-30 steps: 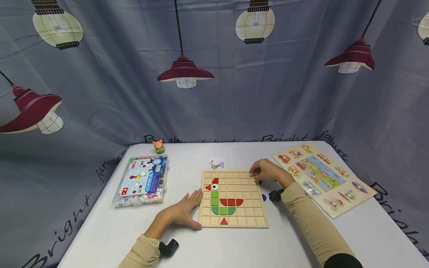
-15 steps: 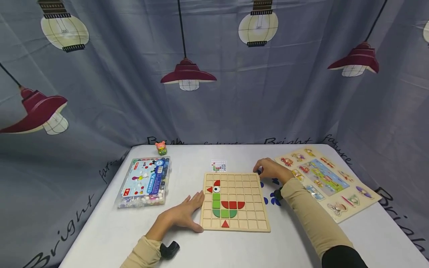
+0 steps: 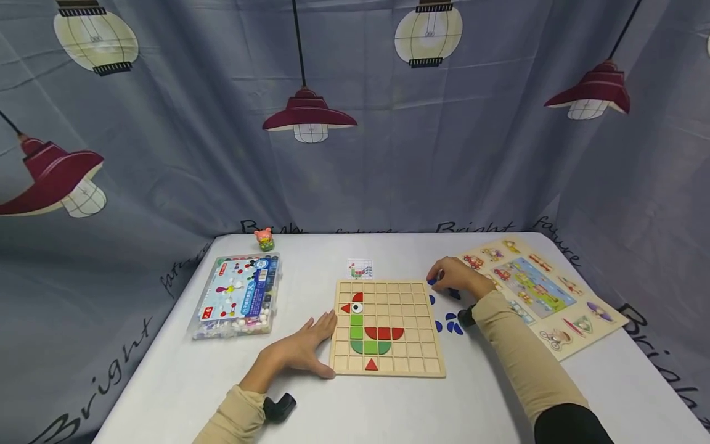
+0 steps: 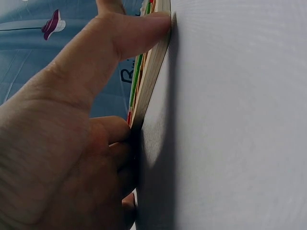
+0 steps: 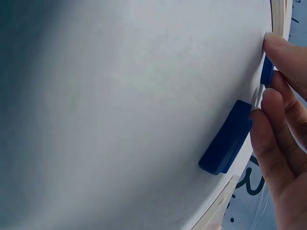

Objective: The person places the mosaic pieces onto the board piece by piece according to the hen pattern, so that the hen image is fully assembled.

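Our left hand (image 3: 302,351) rests flat, fingers relaxed, against the grid board (image 3: 388,330) at center frame. Our right hand (image 3: 457,277) pinches a blue piece (image 3: 433,282) right of it on the desk (image 3: 388,407).

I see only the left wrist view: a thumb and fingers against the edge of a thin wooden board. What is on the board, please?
Observer: The wooden board has a grid holding red and green pieces that form a bird-like figure at its left part.
Operator: Where is the other hand?
Observer: The right hand is on the table, just past the board's far right corner.
Operator: Does it hold something?
Observer: Its fingertips pinch a small blue piece; a second blue piece lies flat beside them.
Operator: Are more pieces there?
Observer: Yes, several loose blue pieces lie on the table right of the board.
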`<state>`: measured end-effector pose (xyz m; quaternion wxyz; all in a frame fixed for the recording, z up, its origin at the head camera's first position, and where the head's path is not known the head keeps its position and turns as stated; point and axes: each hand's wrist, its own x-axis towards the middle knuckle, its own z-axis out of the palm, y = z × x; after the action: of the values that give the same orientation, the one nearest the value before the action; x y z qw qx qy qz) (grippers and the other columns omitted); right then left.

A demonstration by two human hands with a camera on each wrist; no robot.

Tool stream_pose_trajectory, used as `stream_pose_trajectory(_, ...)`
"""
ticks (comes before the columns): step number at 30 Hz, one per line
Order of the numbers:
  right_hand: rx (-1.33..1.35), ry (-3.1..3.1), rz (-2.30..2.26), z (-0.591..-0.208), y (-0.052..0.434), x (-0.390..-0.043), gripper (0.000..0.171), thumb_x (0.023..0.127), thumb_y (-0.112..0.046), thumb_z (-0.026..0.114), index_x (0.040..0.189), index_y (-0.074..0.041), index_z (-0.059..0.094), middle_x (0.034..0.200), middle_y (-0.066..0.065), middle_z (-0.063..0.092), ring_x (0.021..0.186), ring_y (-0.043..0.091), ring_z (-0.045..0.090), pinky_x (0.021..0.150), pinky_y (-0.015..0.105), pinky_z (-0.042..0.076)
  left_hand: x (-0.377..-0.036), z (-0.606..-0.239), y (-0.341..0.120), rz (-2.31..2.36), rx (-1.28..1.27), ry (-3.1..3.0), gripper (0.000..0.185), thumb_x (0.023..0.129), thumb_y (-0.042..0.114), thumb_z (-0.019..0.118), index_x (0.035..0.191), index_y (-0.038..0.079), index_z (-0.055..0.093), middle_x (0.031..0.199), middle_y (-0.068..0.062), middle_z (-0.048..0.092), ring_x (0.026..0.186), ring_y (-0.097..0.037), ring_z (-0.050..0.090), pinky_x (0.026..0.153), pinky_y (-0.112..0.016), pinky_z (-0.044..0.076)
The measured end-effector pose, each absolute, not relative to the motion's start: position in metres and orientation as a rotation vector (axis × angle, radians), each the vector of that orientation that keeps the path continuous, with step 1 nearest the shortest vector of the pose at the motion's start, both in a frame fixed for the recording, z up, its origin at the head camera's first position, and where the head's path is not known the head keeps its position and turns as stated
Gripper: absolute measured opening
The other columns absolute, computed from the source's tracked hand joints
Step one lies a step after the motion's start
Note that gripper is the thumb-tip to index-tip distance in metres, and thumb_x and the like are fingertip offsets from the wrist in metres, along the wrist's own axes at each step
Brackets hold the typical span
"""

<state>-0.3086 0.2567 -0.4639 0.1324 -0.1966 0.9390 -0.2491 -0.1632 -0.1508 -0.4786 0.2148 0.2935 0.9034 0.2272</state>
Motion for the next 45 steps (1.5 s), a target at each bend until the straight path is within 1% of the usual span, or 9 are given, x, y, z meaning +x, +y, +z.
stream_pose_trajectory(6,-0.591,2.718,-0.699,-0.465,0.257,-0.309,0.021,0.078,-0.004,0.075,0.098,-0.002,0.075,0.096,0.012,0.072,0.074,0.012,0.061,0.063,0.024,0.053,-0.164,-0.480,-0.150,0.636,0.812,2.501,0.117,0.070,0.044,0.081,0.155,0.000,0.013,0.165,-0.013,0.006,0.154,-0.028,0.005,0.125,-0.050,0.005)
stream_pose_trajectory(14,-0.541,2.737,-0.680,-0.467,0.258,-0.307,0.014,0.080,-0.007,0.074,0.093,-0.005,0.075,0.089,0.006,0.073,0.073,0.011,0.060,0.063,0.025,0.053,-0.163,-0.478,-0.150,0.630,0.817,2.500,0.117,0.071,0.044,0.080,0.155,0.000,0.012,0.165,-0.013,0.005,0.154,-0.029,0.004,0.125,-0.050,0.005)
stream_pose_trajectory(19,-0.547,2.745,-0.675,-0.468,0.259,-0.305,0.012,0.082,-0.007,0.072,0.094,-0.005,0.074,0.089,0.006,0.073,0.072,0.011,0.060,0.064,0.025,0.053,-0.163,-0.477,-0.151,0.638,0.817,2.492,0.117,0.071,0.043,0.080,0.155,0.000,0.012,0.165,-0.013,0.005,0.154,-0.029,0.004,0.125,-0.050,0.005)
stream_pose_trajectory(31,-0.520,2.733,-0.700,-0.465,0.255,-0.299,0.013,0.081,-0.006,0.073,0.094,-0.005,0.075,0.090,0.006,0.073,0.071,0.011,0.062,0.061,0.024,0.054,-0.164,-0.477,-0.150,0.628,0.817,2.498,0.116,0.071,0.043,0.080,0.155,0.001,0.012,0.165,-0.013,0.005,0.154,-0.028,0.004,0.125,-0.050,0.005)
stream_pose_trajectory(37,-0.583,2.743,-0.682,-0.457,0.246,-0.290,0.012,0.081,-0.008,0.074,0.092,-0.007,0.075,0.086,0.003,0.072,0.069,0.011,0.058,0.059,0.022,0.050,-0.164,-0.477,-0.149,0.633,0.816,2.498,0.116,0.071,0.043,0.081,0.155,0.000,0.012,0.165,-0.014,0.005,0.153,-0.029,0.004,0.125,-0.050,0.005)
stream_pose_trajectory(41,-0.686,2.768,-0.668,-0.451,0.236,-0.282,0.010,0.080,-0.008,0.075,0.090,-0.009,0.076,0.084,0.001,0.070,0.068,0.009,0.055,0.058,0.021,0.047,-0.164,-0.477,-0.149,0.639,0.811,2.496,0.117,0.071,0.043,0.081,0.155,0.000,0.012,0.165,-0.014,0.005,0.154,-0.028,0.004,0.125,-0.049,0.005)
stream_pose_trajectory(45,-0.826,2.747,-0.649,-0.444,0.220,-0.272,0.009,0.080,-0.008,0.075,0.089,-0.008,0.076,0.085,0.000,0.069,0.068,0.007,0.053,0.058,0.020,0.047,-0.164,-0.477,-0.149,0.638,0.809,2.494,0.117,0.071,0.043,0.081,0.155,0.000,0.012,0.165,-0.013,0.005,0.154,-0.028,0.004,0.126,-0.049,0.005)
